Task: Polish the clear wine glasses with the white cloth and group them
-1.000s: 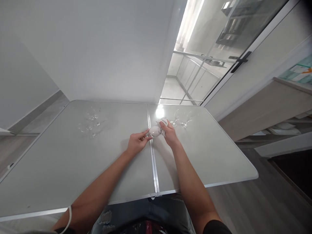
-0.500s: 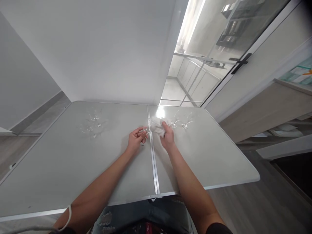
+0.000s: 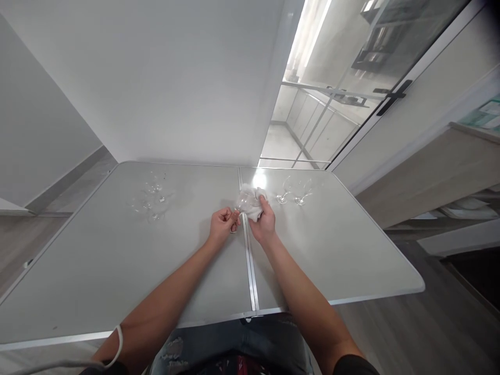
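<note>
My left hand is closed, its fingertips pinching the lower end of a clear stemmed glass that lies tilted above the table's middle seam. Around the far side of the glass's bowl, my right hand presses a crumpled white cloth, with the thumb on top. The cloth hides part of the bowl, and the fingers cover the stem's end. Two more clear stemmed glasses, one nearer and one farther right, stand just beyond my right hand.
Several clear glasses stand grouped at the table's far left. The pale folding table has a metal seam down its middle and meets a white wall. A glazed door and a wooden shelf are to the right.
My right hand has turned slightly and shifted a little left with the cloth, so the glass's bowl shows more plainly. The left hand's fingers have drawn closer together.
</note>
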`<state>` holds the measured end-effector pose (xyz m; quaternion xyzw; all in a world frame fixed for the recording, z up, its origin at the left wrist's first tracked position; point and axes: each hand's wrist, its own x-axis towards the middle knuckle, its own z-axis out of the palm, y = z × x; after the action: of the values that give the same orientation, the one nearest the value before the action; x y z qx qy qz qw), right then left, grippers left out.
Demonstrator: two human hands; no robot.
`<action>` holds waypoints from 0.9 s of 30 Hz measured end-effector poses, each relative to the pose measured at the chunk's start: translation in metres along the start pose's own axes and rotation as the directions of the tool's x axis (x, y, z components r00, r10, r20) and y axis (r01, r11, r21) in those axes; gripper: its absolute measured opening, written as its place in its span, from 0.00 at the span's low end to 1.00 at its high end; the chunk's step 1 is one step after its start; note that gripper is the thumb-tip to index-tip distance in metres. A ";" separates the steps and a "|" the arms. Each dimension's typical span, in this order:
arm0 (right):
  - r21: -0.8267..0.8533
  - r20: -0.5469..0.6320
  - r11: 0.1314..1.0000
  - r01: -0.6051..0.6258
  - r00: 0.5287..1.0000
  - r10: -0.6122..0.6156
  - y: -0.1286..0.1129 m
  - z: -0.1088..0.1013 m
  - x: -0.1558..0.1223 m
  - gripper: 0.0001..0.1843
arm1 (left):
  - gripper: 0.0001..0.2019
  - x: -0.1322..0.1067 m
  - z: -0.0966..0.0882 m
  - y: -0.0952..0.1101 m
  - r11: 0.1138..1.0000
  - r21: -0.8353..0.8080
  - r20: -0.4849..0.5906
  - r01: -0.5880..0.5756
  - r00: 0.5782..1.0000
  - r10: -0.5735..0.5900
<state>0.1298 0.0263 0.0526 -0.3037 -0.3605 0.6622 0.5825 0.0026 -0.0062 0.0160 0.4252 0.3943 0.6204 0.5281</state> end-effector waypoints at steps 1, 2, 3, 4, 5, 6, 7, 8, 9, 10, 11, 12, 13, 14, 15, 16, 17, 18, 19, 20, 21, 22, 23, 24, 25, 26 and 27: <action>0.021 -0.036 0.999 0.032 0.999 -0.031 0.001 -0.001 0.000 0.18 | 0.28 0.000 0.000 -0.001 1.000 0.017 0.002 -0.001 1.000 0.001; 0.028 -0.062 0.998 0.057 0.997 -0.056 0.002 -0.001 -0.001 0.17 | 0.29 0.000 -0.001 -0.001 0.999 0.037 -0.005 -0.003 1.000 0.004; -0.004 -0.074 0.996 0.089 0.993 -0.089 0.003 -0.001 -0.003 0.16 | 0.29 0.001 -0.001 -0.002 0.998 0.066 -0.023 -0.013 1.000 0.015; -0.092 -0.066 0.986 0.139 0.987 -0.145 0.004 -0.002 -0.005 0.16 | 0.29 0.001 -0.003 -0.002 0.993 0.114 -0.048 -0.036 0.998 0.041; -0.216 -0.029 0.952 0.219 0.973 -0.230 0.004 -0.003 -0.006 0.15 | 0.29 0.001 -0.005 -0.002 0.981 0.183 -0.070 -0.070 0.994 0.085; -0.354 0.055 0.878 0.322 0.944 -0.324 0.003 -0.005 -0.007 0.13 | 0.29 0.001 -0.007 -0.002 0.955 0.273 -0.084 -0.117 0.986 0.145; -0.481 0.190 0.762 0.433 0.900 -0.392 0.001 -0.007 -0.007 0.11 | 0.29 0.002 -0.009 -0.001 0.909 0.379 -0.082 -0.172 0.973 0.218; -0.573 0.351 0.617 0.540 0.841 -0.411 -0.003 -0.009 -0.007 0.09 | 0.28 0.002 -0.012 -0.001 0.841 0.491 -0.062 -0.227 0.954 0.293; -0.620 0.497 0.468 0.630 0.777 -0.387 -0.007 -0.012 -0.006 0.07 | 0.27 0.003 -0.015 -0.001 0.754 0.596 -0.025 -0.276 0.932 0.361; -0.635 0.605 0.341 0.693 0.720 -0.338 -0.012 -0.014 -0.004 0.05 | 0.26 0.003 -0.017 0.000 0.658 0.681 0.029 -0.321 0.910 0.413; -0.637 0.672 0.247 0.730 0.684 -0.285 -0.018 -0.017 -0.001 0.04 | 0.25 0.003 -0.018 0.000 0.565 0.741 0.094 -0.362 0.890 0.446; -0.644 0.701 0.193 0.740 0.672 -0.239 -0.023 -0.019 0.001 0.04 | 0.23 0.003 -0.019 0.001 0.485 0.777 0.164 -0.402 0.872 0.461; -0.663 0.697 0.181 0.726 0.688 -0.205 -0.028 -0.022 0.003 0.04 | 0.22 0.003 -0.019 0.001 0.426 0.789 0.234 -0.443 0.857 0.458; -0.694 0.668 0.209 0.689 0.725 -0.171 -0.033 -0.026 0.005 0.05 | 0.21 0.002 -0.019 0.001 0.389 0.783 0.302 -0.485 0.844 0.444; -0.727 0.622 0.274 0.630 0.773 -0.127 -0.037 -0.030 0.007 0.06 | 0.20 0.001 -0.018 0.001 0.371 0.765 0.364 -0.526 0.829 0.424; -0.749 0.566 0.368 0.550 0.821 -0.074 -0.041 -0.034 0.008 0.08 | 0.20 -0.001 -0.017 0.001 0.368 0.742 0.417 -0.561 0.815 0.403; -0.749 0.509 0.484 0.452 0.861 -0.016 -0.044 -0.038 0.009 0.09 | 0.20 -0.002 -0.017 0.001 0.380 0.715 0.456 -0.587 0.803 0.382; -0.717 0.454 0.609 0.339 0.890 0.040 -0.047 -0.042 0.010 0.10 | 0.21 -0.003 -0.016 0.000 0.407 0.686 0.484 -0.603 0.796 0.364; -0.650 0.410 0.727 0.221 0.908 0.090 -0.049 -0.046 0.011 0.11 | 0.22 -0.004 -0.015 -0.001 0.451 0.656 0.494 -0.605 0.796 0.350; -0.557 0.378 0.824 0.106 0.916 0.138 -0.050 -0.049 0.012 0.13 | 0.24 -0.005 -0.015 -0.002 0.512 0.626 0.483 -0.589 0.807 0.339; -0.456 0.356 0.890 -0.002 0.916 0.184 -0.050 -0.051 0.012 0.14 | 0.26 -0.005 -0.015 -0.003 0.586 0.592 0.454 -0.554 0.829 0.326; -0.361 0.343 0.928 -0.094 0.912 0.225 -0.048 -0.051 0.013 0.16 | 0.27 -0.004 -0.014 -0.004 0.671 0.547 0.408 -0.500 0.859 0.308; -0.283 0.340 0.945 -0.163 0.905 0.257 -0.045 -0.048 0.013 0.18 | 0.29 -0.004 -0.013 -0.005 0.757 0.489 0.352 -0.434 0.892 0.284; -0.220 0.343 0.953 -0.207 0.898 0.274 -0.040 -0.044 0.013 0.20 | 0.30 -0.002 -0.012 -0.006 0.832 0.422 0.292 -0.361 0.923 0.253; -0.165 0.344 0.960 -0.226 0.899 0.271 -0.033 -0.038 0.013 0.21 | 0.30 0.000 -0.011 -0.007 0.889 0.354 0.234 -0.291 0.948 0.217; -0.107 0.329 0.970 -0.217 0.913 0.241 -0.025 -0.031 0.012 0.22 | 0.29 0.001 -0.009 -0.008 0.928 0.293 0.184 -0.229 0.966 0.180; -0.051 0.298 0.981 -0.187 0.934 0.194 -0.016 -0.023 0.011 0.23 | 0.27 0.003 -0.008 -0.009 0.952 0.247 0.142 -0.182 0.978 0.151</action>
<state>0.1565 0.0408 0.0532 -0.2388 -0.4213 0.7502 0.4502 -0.0024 -0.0022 0.0052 0.5591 0.4016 0.5790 0.4369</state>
